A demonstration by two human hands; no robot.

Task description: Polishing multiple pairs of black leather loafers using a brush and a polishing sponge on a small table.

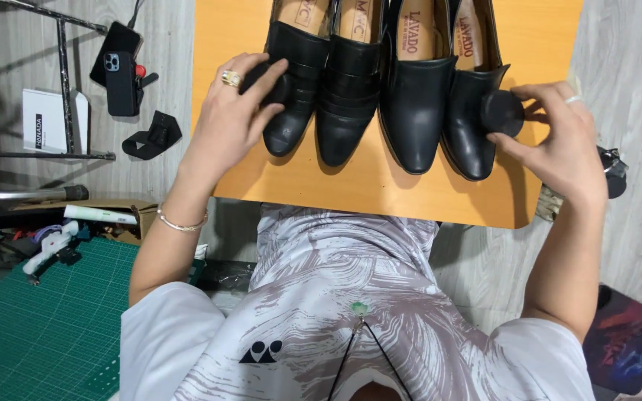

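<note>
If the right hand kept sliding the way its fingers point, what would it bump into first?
The right hand points left, holding a round black pad against the rightmost black leather shoe. It would probably press into that shoe first, since the pad already seems to touch it.

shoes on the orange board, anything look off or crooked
Nothing is damaged or spilled. The four black shoes sit side by side, toes toward the person, on the orange board. The left hand rests on the leftmost shoe; the right hand holds a round black object against the rightmost.
</note>
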